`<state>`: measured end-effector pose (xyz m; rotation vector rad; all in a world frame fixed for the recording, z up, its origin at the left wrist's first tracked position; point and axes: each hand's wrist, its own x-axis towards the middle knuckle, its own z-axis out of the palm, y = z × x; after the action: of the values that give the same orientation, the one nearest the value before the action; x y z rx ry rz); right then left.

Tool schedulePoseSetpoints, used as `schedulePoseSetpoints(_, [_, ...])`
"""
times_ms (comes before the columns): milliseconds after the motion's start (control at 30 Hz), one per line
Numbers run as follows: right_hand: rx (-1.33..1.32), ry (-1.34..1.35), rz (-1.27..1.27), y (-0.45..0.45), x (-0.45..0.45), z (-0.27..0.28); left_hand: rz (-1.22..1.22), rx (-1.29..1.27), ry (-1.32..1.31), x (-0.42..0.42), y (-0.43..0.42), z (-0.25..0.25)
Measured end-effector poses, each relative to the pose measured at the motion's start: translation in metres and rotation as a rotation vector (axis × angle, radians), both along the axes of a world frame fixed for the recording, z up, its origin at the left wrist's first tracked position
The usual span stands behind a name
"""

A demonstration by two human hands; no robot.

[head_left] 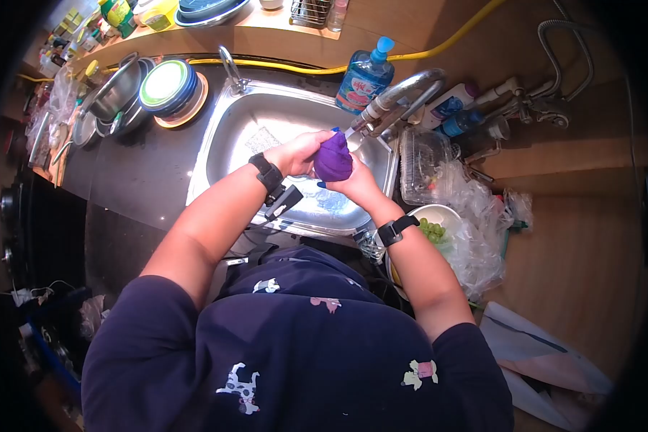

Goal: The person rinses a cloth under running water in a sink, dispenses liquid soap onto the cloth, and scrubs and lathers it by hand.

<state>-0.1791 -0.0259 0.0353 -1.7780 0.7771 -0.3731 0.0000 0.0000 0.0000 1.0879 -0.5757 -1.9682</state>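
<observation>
A bunched purple cloth (334, 157) is held above the metal sink (230, 137), close to the tap (381, 104). My left hand (299, 153) is closed around its left side. From the right and below, my right hand (354, 180) grips the same cloth, and some of its fingers are hidden behind the folds. Light reflects off the basin floor beneath my hands. Whether water is running from the tap I cannot tell.
A blue soap bottle (365, 79) stands behind the sink. Stacked plates (167, 86) and metal pans (119, 90) sit at the left. On the right are a clear plastic container (423, 162), a bowl of green grapes (450, 216) and plastic bags (479, 230).
</observation>
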Motion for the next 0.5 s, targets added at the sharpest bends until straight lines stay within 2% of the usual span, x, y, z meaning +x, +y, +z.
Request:
schedulePoseSetpoints(67, [0.016, 0.032, -0.028, 0.003, 0.002, 0.005, -0.161, 0.103, -0.126, 0.008, 0.004, 0.025])
schedulePoseSetpoints(167, [-0.106, 0.125, -0.103, 0.002, 0.015, 0.013, -0.067, 0.143, -0.468, 0.002, 0.014, 0.065])
schedulePoseSetpoints(267, [-0.335, 0.045, -0.018, -0.002, 0.014, 0.021, -0.167, 0.099, -0.156, 0.024, 0.016, 0.044])
schedulePoseSetpoints(367, [-0.554, -0.13, 0.076, 0.0, 0.007, 0.018, -0.274, 0.085, 0.065, 0.034, 0.023, 0.046])
schedulePoseSetpoints(500, [-0.717, -0.004, 0.156, -0.002, 0.002, 0.017, -0.339, 0.098, 0.125, 0.023, 0.027, 0.047])
